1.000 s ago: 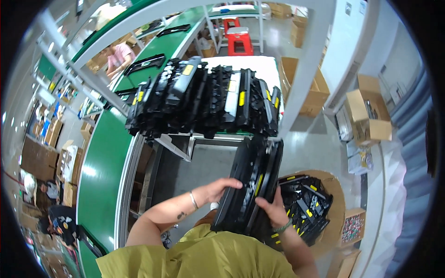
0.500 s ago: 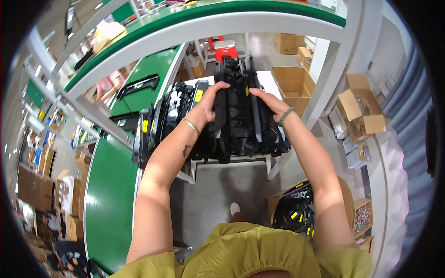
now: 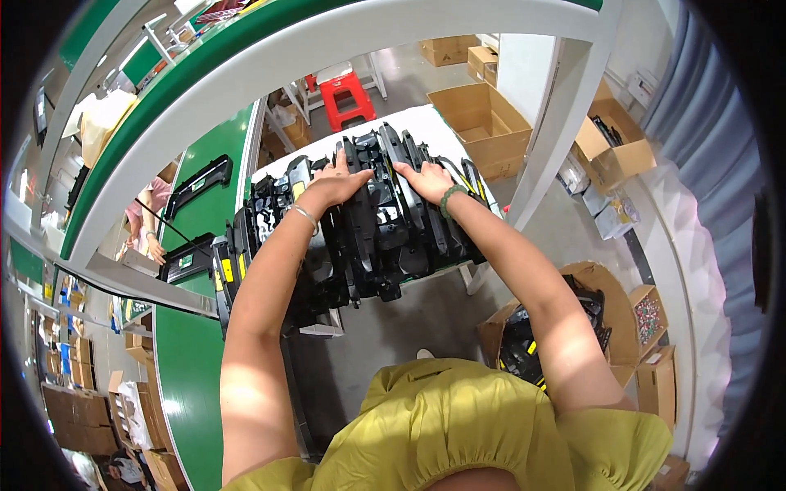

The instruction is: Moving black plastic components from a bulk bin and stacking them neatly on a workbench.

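White table, black parts under both hands.

Matt black plastic parts; cardboard boxes.

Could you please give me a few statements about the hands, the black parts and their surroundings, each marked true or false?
1. Both hands rest on the row of black plastic parts. True.
2. The left hand holds a red stool. False: the red stool stands on the floor beyond the white table.
3. The right hand has a green bead bracelet at its wrist. True.
4. The open cardboard box sits on the green conveyor belt. False: it stands on the floor.
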`<state>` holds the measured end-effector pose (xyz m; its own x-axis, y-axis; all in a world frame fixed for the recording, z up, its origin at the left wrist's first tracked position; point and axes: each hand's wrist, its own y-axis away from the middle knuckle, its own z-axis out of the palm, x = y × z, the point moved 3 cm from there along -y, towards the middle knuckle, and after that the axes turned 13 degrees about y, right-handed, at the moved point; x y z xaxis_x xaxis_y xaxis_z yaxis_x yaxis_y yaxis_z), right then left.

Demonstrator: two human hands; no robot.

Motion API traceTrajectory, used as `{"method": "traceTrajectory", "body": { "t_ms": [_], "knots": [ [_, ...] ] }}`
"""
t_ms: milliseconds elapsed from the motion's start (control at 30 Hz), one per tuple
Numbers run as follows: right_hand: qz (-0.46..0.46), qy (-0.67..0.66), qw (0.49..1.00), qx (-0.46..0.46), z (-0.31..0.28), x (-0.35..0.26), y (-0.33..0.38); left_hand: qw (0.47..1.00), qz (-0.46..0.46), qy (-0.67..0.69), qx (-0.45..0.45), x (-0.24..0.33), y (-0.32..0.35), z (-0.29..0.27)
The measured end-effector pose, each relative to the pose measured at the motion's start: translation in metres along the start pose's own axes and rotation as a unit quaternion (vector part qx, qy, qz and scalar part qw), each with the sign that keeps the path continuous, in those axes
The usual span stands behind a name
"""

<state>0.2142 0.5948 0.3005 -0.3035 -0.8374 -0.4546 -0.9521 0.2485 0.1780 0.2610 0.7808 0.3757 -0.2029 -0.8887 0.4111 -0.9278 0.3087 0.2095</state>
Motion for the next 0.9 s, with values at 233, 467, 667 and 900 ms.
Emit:
{"method": "traceTrajectory", "body": {
  "t_ms": [233, 467, 667, 900],
  "knots": [
    [-0.011, -0.177, 0.982, -0.062, 0.0, 0.007, -0.007, 0.977, 0.181, 0.112, -0.014, 0.014, 0.005, -0.003],
    [-0.059, -0.092, 0.994, 0.002, 0.0, 0.005, -0.008, 0.981, 0.177, 0.057, 0.056, 0.022, 0.019, 0.003],
    [-0.063, -0.115, 0.991, 0.027, -0.008, 0.001, 0.005, 0.978, 0.198, 0.068, 0.002, 0.023, 0.029, -0.003],
    [-0.072, -0.114, 0.991, 0.014, 0.012, 0.019, 0.001, 0.957, 0.289, 0.013, -0.02, 0.038, 0.052, 0.011]
  ]
}}
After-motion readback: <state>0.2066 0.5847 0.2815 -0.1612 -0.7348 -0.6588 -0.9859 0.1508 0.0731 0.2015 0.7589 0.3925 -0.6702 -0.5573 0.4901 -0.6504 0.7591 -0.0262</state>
